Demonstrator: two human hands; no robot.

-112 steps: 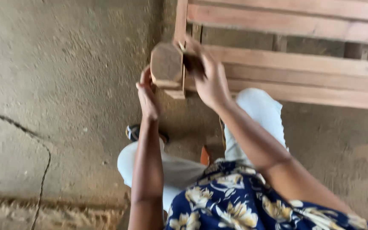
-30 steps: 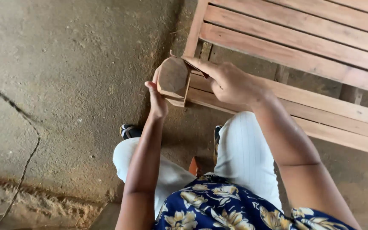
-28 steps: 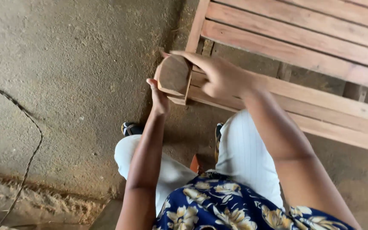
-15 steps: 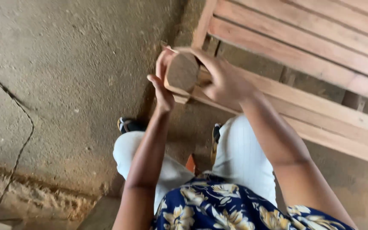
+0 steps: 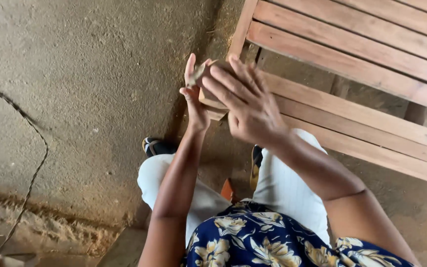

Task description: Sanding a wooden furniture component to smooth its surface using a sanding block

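In the upper middle of the frame the left hand [image 5: 193, 101] supports a small wooden block [image 5: 208, 96] from its left side, while the right hand [image 5: 248, 106] lies flat with fingers spread over its face, beside the slatted wooden frame [image 5: 352, 64]; the rubbing seems unfinished.

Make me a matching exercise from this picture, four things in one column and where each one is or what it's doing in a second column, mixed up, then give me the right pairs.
1. left hand
2. right hand
3. slatted wooden frame
4. crack

A. laid flat, fingers spread, over the wooden block's face
B. runs through the concrete floor at left
C. steadies the block's left edge
D. fills the upper right

Pairs: 1-C, 2-A, 3-D, 4-B
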